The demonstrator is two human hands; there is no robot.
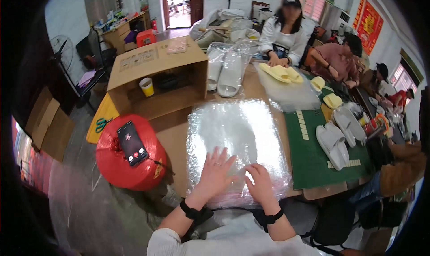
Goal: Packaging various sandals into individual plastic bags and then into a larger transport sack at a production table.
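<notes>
my left hand [214, 173] and right hand [260, 182] lie flat with fingers spread on the near end of a stack of clear plastic bags [236, 139] – pressing, not pinching – and the stack sits on the table [172, 139] right in front of me. to my left a phone [131, 143] rests on a red spool [130, 153]; further off – an open cardboard box [154, 74] holding a yellow cup [147, 86], bagged white slippers [226, 70], and yellow slippers [280, 72] before a seated person [286, 30].

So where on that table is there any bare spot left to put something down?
Bare brown tabletop lies between the open cardboard box and the clear plastic bag stack under both hands. The green mat has a free near-left patch; its right side is crowded with white slippers.
</notes>
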